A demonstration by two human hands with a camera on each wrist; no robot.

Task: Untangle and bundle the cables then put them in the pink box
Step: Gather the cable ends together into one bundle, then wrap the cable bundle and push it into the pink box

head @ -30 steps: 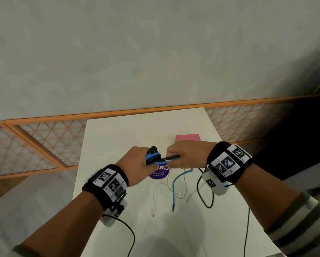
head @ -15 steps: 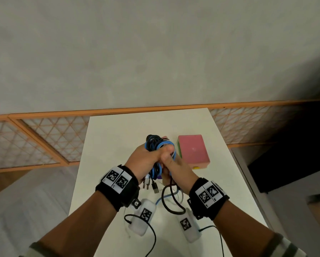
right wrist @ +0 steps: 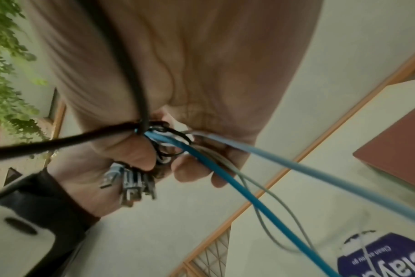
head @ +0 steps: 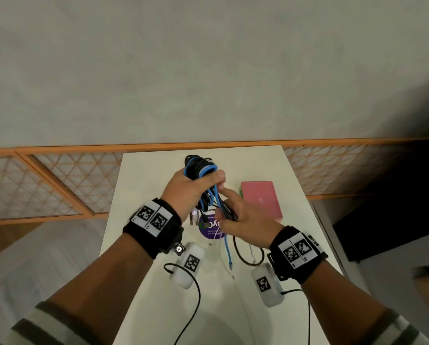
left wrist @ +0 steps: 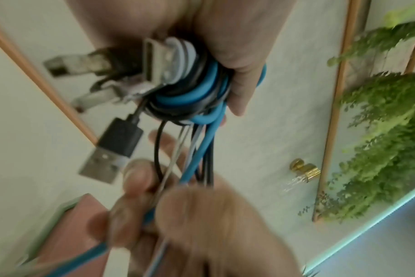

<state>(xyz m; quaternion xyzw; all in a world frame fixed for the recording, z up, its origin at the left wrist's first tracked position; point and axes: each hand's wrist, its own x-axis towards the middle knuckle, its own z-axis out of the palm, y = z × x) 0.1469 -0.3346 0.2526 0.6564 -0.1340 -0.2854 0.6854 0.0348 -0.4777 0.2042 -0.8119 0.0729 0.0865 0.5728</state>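
Note:
My left hand point(head: 196, 188) grips a coiled bundle of blue, black and white cables point(head: 200, 168) above the white table point(head: 143, 185); USB plugs point(left wrist: 111, 151) stick out below the fist. Just under it my right hand point(head: 235, 215) pinches the loose tails point(left wrist: 197, 159) that run down from the coil. A blue tail point(head: 227, 247) and a black loop point(head: 240, 255) hang past my right hand toward the table. The pink box point(head: 260, 197) lies to the right, lid down. In the right wrist view the blue cable point(right wrist: 249, 193) runs from both hands toward the camera.
A round purple packet point(head: 209, 229) lies on the table beneath the hands. An orange-framed lattice railing point(head: 59, 185) runs behind the table's far edge. Green plants point(left wrist: 379, 131) hang on a wall to one side. Wrist camera leads point(head: 193, 302) trail over the near part of the table.
Both hands came together and rose: the coil now stands upright in my left hand. My right hand slid down from the coil to the loose tails below it.

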